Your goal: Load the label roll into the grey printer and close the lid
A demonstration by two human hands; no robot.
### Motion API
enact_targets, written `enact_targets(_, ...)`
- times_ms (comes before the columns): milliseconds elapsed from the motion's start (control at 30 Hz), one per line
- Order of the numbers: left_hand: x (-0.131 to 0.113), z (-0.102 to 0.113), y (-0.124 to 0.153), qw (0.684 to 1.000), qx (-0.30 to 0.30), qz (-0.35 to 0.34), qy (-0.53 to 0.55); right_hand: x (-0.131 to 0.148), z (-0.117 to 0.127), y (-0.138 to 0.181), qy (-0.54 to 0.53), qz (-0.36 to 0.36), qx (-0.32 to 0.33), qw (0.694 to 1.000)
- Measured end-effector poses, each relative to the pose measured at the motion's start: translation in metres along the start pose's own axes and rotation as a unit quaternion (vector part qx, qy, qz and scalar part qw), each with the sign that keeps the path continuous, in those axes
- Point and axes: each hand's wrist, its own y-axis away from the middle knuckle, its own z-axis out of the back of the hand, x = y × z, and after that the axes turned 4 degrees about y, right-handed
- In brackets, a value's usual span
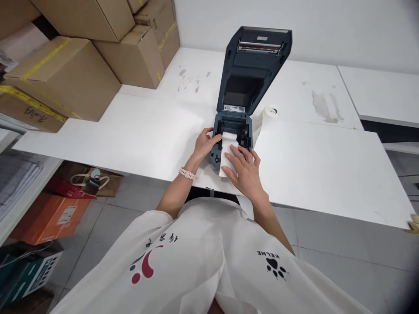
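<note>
Right hand (246,171): fingers (236,153) spread and flat, released, pressing down on the paper strip (228,140). Nothing pinched.

Left hand (203,145): fingers (209,132) curled against the left wall of the printer (233,124), thumb on its near-left edge. Can't tell whether that is a real grip or just bracing.

The paper strip runs from the open bay of the printer toward the near edge of the table (327,170), lying over the printer's front lip. Its near end is under the right palm.

The printer sits near the table's near edge, centre of view. Its lid (253,65) is swung up and back, roughly upright, roller bar at the top.

A paper roll (270,114) lies on the table just right of the printer, at the far side of its base, apart from both hands.

There is a pale wristband (188,174) on the left wrist.

Cardboard boxes (65,69) are stacked at the far left of the table, well apart from the printer. An orange box (49,218) sits on the floor at near left, below table level.
</note>
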Motion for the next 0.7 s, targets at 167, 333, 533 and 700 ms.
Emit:
enact_targets(167, 0.0, 0.001, 0.0, 1.0, 0.003, 0.011, 0.025, 0.001, -0.006, 0.008, 0.033, -0.03, -0.023, 0.999)
enact_targets(333, 0.0, 0.001, 0.0, 0.999, 0.005, 0.019, 0.044, -0.003, -0.014, 0.01, 0.016, -0.037, -0.042, 0.998)
enact_targets(533, -0.006, 0.0, 0.002, 0.998, 0.004, 0.031, 0.055, -0.005, -0.014, 0.012, -0.004, -0.045, -0.038, 0.998)
enact_targets(700, -0.009, 0.002, 0.004, 0.998, 0.005, 0.031, 0.053, -0.004, -0.014, 0.012, -0.01, -0.055, -0.041, 0.998)
